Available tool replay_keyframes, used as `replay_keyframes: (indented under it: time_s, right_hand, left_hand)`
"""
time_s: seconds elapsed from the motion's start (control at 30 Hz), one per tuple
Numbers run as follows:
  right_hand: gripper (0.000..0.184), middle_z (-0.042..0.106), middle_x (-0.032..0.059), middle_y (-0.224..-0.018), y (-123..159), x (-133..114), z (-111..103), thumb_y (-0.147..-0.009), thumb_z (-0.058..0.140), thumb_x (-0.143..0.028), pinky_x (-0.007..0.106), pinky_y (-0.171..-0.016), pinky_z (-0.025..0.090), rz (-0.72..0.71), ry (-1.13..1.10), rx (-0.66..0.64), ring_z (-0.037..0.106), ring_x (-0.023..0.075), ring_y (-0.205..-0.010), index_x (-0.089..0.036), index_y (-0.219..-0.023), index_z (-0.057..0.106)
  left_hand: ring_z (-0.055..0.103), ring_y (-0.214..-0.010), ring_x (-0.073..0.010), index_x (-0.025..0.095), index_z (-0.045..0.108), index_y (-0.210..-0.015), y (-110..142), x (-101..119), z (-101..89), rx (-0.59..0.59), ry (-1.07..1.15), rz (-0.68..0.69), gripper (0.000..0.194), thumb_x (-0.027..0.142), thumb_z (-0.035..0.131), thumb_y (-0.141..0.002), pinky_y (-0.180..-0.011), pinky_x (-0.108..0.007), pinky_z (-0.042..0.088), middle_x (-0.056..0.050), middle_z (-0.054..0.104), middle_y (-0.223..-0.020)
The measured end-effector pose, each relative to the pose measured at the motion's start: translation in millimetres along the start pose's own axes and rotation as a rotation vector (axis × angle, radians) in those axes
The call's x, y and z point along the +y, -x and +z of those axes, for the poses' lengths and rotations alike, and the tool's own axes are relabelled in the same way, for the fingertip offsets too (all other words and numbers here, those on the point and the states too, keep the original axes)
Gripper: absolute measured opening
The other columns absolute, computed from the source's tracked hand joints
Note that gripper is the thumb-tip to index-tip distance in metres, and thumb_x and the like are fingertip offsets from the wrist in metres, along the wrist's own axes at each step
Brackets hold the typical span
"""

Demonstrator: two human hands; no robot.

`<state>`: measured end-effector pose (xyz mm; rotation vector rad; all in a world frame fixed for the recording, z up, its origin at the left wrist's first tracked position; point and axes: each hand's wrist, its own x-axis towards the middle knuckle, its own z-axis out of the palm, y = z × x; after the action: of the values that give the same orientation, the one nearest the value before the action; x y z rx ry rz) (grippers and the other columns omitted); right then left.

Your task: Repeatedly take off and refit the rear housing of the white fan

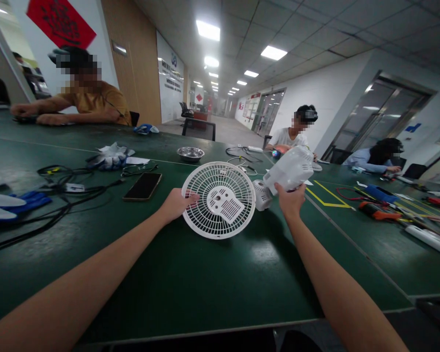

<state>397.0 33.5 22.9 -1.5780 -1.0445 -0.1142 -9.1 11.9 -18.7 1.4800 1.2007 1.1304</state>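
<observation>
A white round fan grille (198, 222) with a slotted centre plate faces me above the table. My left hand (178, 204) is closed on its left rim, thumb on the front. To the right of the grille are a small white motor housing (263, 196) and a bulky white fan base (291, 168), tilted up. My right hand (292, 199) grips the underside of that base, with some fingers hidden behind it. Whether the grille is fastened to the housing, I cannot tell.
On the green table (190, 288), a phone (143, 186), black cables (64, 195) and gloves (112, 159) lie to the left. A metal bowl (190, 154) stands beyond the grille. An orange multimeter (379, 211) is at right. Several people sit around the table.
</observation>
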Motion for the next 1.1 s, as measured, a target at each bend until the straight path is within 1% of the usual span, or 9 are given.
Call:
replay_keyframes:
  time_s: [0.17,0.23,0.43,0.67,0.73,0.8,0.9,1.0,1.1]
  right_hand:
    - [0.078,0.073,0.015,-0.11,25.4,-18.1,9.8,-0.062,0.078,-0.061,0.045,-0.086,0.053,-0.07,0.094,-0.259,0.07,0.035,-0.096,-0.019,-0.122,0.051]
    - [0.078,0.073,0.0142,-0.109,30.5,-17.5,13.4,-0.063,0.077,-0.061,0.045,-0.086,0.053,-0.076,0.117,-0.307,0.071,0.0345,-0.096,-0.02,-0.123,0.051]
    - [0.083,0.072,0.0166,-0.114,11.0,-1.5,5.5,-0.064,0.076,-0.061,0.047,-0.092,0.052,-0.026,0.173,-0.224,0.069,0.0366,-0.103,-0.019,-0.13,0.049]
    - [0.082,0.066,0.0197,-0.126,-18.2,20.1,-8.6,-0.063,0.077,-0.047,0.049,-0.101,0.047,0.186,0.144,-0.178,0.065,0.0385,-0.115,-0.018,-0.133,0.046]
    - [0.089,0.062,0.0196,-0.134,-19.6,22.1,-7.8,-0.065,0.076,-0.048,0.047,-0.105,0.045,0.15,0.076,-0.147,0.062,0.0364,-0.12,-0.017,-0.141,0.04]
    - [0.096,0.058,0.0191,-0.14,-19.9,22.6,-6.8,-0.067,0.075,-0.051,0.044,-0.107,0.044,0.042,0.006,-0.095,0.059,0.0335,-0.125,-0.016,-0.147,0.035]
    - [0.092,0.06,0.0186,-0.136,-20.8,22.8,-7.3,-0.07,0.074,-0.056,0.042,-0.104,0.045,-0.077,-0.056,-0.028,0.06,0.031,-0.121,-0.014,-0.145,0.04]
    - [0.085,0.063,0.0192,-0.13,-22.7,23.3,-9.3,-0.07,0.074,-0.054,0.042,-0.101,0.047,-0.098,-0.091,0.006,0.062,0.0304,-0.115,-0.012,-0.139,0.048]
    - [0.081,0.062,0.0185,-0.13,-24.7,24.1,-10.3,-0.071,0.073,-0.05,0.04,-0.099,0.048,-0.08,-0.147,0.027,0.063,0.029,-0.112,-0.012,-0.138,0.047]
  left_hand:
    - [0.075,-0.086,-0.0259,0.014,0.075,-0.1,-0.9,-1.2,-0.9,-0.003,-0.017,0.007,0.034,0.042,0.077,-0.08,-0.079,-0.041,0.06,-0.01,0.078,-0.097]
    - [0.075,-0.085,-0.0255,0.015,0.074,-0.098,-1.1,-1.4,-0.7,-0.001,-0.024,0.013,0.032,0.042,0.076,-0.081,-0.079,-0.041,0.06,-0.009,0.078,-0.094]
    - [0.074,-0.084,-0.0239,0.016,0.074,-0.097,3.1,4.8,0.6,-0.019,-0.019,0.009,0.029,0.04,0.076,-0.082,-0.081,-0.039,0.06,-0.007,0.078,-0.092]
    - [0.074,-0.083,-0.0238,0.015,0.075,-0.095,8.3,14.9,1.7,0.004,-0.02,-0.021,0.026,0.037,0.077,-0.08,-0.08,-0.038,0.06,-0.008,0.078,-0.092]
    - [0.074,-0.082,-0.024,0.015,0.075,-0.095,8.7,16.5,2.1,0.005,-0.022,-0.029,0.026,0.037,0.077,-0.08,-0.078,-0.038,0.06,-0.008,0.078,-0.09]
    - [0.074,-0.082,-0.0242,0.015,0.075,-0.094,8.2,16.3,2.6,0.004,-0.024,-0.029,0.027,0.037,0.078,-0.079,-0.078,-0.039,0.06,-0.008,0.078,-0.09]
    - [0.074,-0.082,-0.0241,0.015,0.075,-0.091,5.6,12.1,3.0,0.015,-0.029,-0.03,0.025,0.037,0.078,-0.079,-0.078,-0.038,0.06,-0.008,0.078,-0.089]
    - [0.074,-0.079,-0.0236,0.015,0.075,-0.091,3.2,7.8,2.4,0.018,-0.06,-0.02,0.024,0.037,0.076,-0.08,-0.077,-0.038,0.06,-0.008,0.077,-0.087]
    - [0.075,-0.08,-0.0242,0.015,0.075,-0.093,3.6,8.5,1.8,0.008,-0.09,-0.023,0.026,0.039,0.075,-0.081,-0.076,-0.038,0.06,-0.008,0.078,-0.088]
